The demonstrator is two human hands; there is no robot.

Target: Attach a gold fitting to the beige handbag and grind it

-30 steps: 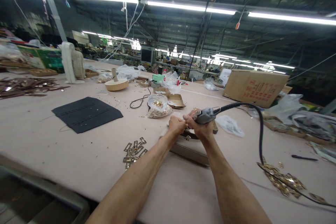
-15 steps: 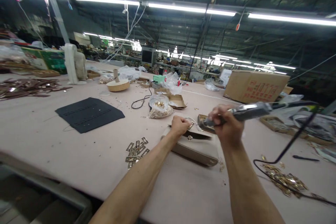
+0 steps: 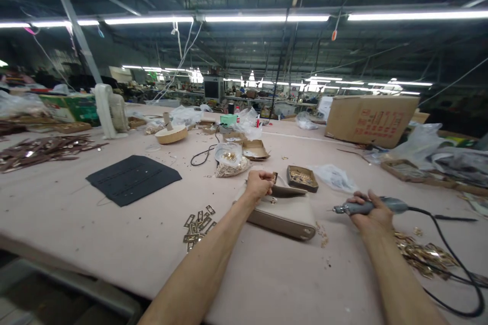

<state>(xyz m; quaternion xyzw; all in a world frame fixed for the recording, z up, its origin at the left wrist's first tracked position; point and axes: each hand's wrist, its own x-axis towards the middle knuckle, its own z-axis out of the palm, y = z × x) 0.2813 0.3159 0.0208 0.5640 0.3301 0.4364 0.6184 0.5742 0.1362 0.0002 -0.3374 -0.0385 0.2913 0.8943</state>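
Note:
A light beige handbag (image 3: 284, 216) lies on the table, its flap (image 3: 287, 191) partly raised. At the flap's edge my left hand (image 3: 260, 184) is closed in a pinch, beside a small metal plate (image 3: 274, 177). To the right of the bag, my right hand (image 3: 374, 217) is wrapped loosely around a grey electric screwdriver (image 3: 394, 205). The tool lies nearly level, its bit pointing left toward the bag but well apart from it. A turn-lock (image 3: 273, 201) shows on the bag's front. Several metal frames (image 3: 198, 224) are piled left of the bag.
A small box of screws (image 3: 302, 178) stands behind the bag. Gold hardware (image 3: 425, 255) and the tool's black cord (image 3: 453, 238) lie at right. A black sheet (image 3: 133, 179), a bag of fittings (image 3: 231, 158), a fan (image 3: 110, 111) and a large carton (image 3: 371, 119) are farther off.
My right hand has swung right and down with the screwdriver, away from the bag's flap. My left hand stays at the flap. The view has tilted slightly upward.

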